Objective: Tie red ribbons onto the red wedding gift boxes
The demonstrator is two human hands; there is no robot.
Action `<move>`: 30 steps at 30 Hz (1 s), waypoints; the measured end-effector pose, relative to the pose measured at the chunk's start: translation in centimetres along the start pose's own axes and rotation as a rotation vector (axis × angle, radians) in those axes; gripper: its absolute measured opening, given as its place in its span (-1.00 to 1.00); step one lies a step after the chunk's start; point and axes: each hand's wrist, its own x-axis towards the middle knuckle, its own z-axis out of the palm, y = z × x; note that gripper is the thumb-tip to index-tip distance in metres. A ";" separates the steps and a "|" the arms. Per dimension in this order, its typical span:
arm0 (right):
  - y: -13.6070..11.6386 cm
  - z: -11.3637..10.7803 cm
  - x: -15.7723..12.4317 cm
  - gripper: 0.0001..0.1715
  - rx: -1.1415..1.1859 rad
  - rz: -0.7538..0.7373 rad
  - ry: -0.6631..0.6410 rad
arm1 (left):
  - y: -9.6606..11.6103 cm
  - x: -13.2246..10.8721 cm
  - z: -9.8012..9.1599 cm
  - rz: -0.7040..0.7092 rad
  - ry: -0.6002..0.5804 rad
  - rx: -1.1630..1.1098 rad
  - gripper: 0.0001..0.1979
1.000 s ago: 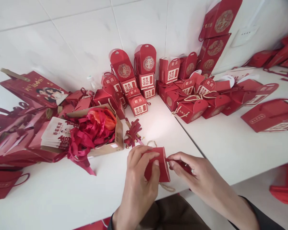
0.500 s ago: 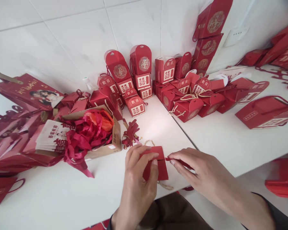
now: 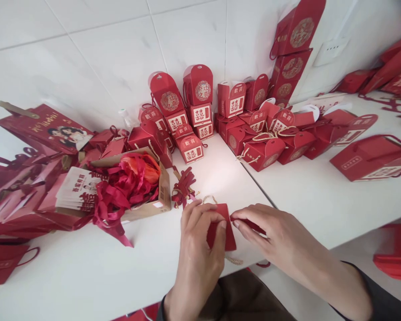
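Note:
A small red box (image 3: 231, 240) lies at the table's front edge, with tan rope handles (image 3: 233, 260) poking out at its near and far sides. My left hand (image 3: 202, 243) rests on the box, fingers curled over its left part and thumb pressed against its top. My right hand (image 3: 270, 229) is at the box's right edge, thumb and index finger pinching a thin dark red strip (image 3: 254, 226). The strip's tip meets the edge of the box; whether it goes inside cannot be seen.
Just beyond my left hand is a bundle of short red ribbons (image 3: 183, 185). An open cardboard box (image 3: 165, 194) of red ribbon stands left. Red gift boxes (image 3: 192, 149) are stacked against the wall, more (image 3: 263, 154) at right. A dark seam (image 3: 259, 185) crosses the white table.
My left hand has slid slightly right across the box, covering the dark slit that showed on its top. My right hand stays at the box's right edge with the strip.

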 end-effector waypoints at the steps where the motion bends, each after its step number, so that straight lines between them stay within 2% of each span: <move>1: 0.0 0.0 -0.1 -0.77 0.017 -0.006 0.021 | 0.0 0.0 0.0 -0.003 0.014 -0.021 -0.89; 5: -0.4 -0.1 0.2 -0.71 0.070 -0.093 0.198 | 0.2 -0.3 -0.1 -0.098 0.106 -0.165 -0.88; 7: -1.0 -0.2 0.9 -0.70 0.083 -0.145 0.237 | 0.5 -0.5 -0.2 -0.153 0.159 -0.219 -0.88; 10: -2.0 -0.1 2.1 -0.79 0.210 -0.171 0.142 | 0.7 -0.8 -0.3 -0.173 0.230 -0.256 -0.88; 13: -2.6 0.1 3.0 -0.82 0.363 -0.133 0.040 | 0.5 -1.3 -0.4 -0.207 0.271 -0.281 -0.89; 19: -3.5 0.6 3.5 -0.83 0.322 -0.103 0.016 | -0.5 -2.4 -0.5 -0.355 0.322 -0.328 -0.88; 24: -4.3 0.8 3.9 -0.88 0.397 -0.149 -0.033 | -0.6 -2.4 -0.5 -0.341 0.343 -0.309 -0.88; 30: -4.2 1.3 4.3 -0.85 0.290 -0.135 0.028 | -0.9 -3.0 -0.2 -0.433 0.362 -0.390 -0.81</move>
